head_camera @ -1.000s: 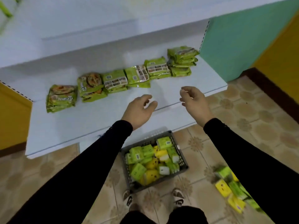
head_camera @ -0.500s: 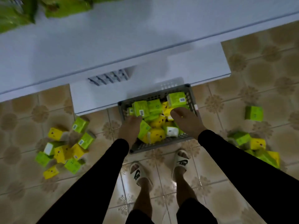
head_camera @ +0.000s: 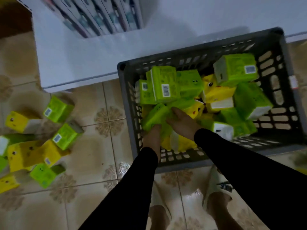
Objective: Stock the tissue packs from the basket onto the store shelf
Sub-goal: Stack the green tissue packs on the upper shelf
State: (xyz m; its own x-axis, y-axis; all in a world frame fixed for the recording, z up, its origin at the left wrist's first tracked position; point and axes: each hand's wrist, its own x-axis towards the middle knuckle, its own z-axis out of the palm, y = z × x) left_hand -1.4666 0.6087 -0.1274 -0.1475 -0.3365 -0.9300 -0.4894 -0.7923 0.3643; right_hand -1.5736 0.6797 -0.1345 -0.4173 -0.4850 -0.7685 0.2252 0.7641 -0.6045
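Both your hands are down in the grey basket (head_camera: 282, 50), near its front-left corner, on the same green tissue pack (head_camera: 155, 116). Left hand (head_camera: 152, 136) comes from below; fingers are buried under the pack, so I can't tell their spread. Right hand (head_camera: 181, 121) lies on top, fingers curled over the wrapper's edge, apparently gripping it. The rest of the green and yellow packs (head_camera: 216, 90) lie jumbled in the basket, touching and overlapping.

Expect them to be light, soft and squashy, with slick film wrap. Take each one across its broad faces, palm under, not by loose film at the ends, which will likely slip or tear. More packs (head_camera: 58, 108) lie on the tiled floor (head_camera: 93, 156) to your left.
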